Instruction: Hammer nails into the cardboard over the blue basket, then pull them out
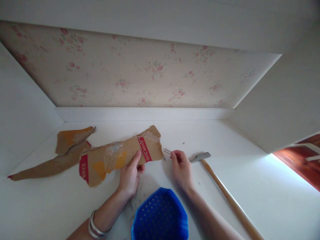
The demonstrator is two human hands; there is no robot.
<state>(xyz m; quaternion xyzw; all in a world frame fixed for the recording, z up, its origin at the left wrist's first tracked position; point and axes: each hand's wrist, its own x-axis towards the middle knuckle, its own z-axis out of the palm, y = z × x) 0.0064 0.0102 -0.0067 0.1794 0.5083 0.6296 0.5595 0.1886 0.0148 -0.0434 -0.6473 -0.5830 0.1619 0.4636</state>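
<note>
While the left hand (130, 176) grips the taped cardboard strip (120, 160) at centre, apparently to steady it, the right hand (182, 168) pinches thin metal pins (167, 152) at its three-o'clock end. A hammer (230, 199) lies at four o'clock and a blue basket (160, 216) at six.

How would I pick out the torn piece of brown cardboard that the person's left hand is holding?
Start at the white surface below the flowered wallpaper. Just beyond the blue perforated plastic basket, the left hand pinches the torn brown cardboard piece by its near edge. Unlike the plainer brown scraps to its left, it carries two red printed bands and crinkled clear tape.
</note>
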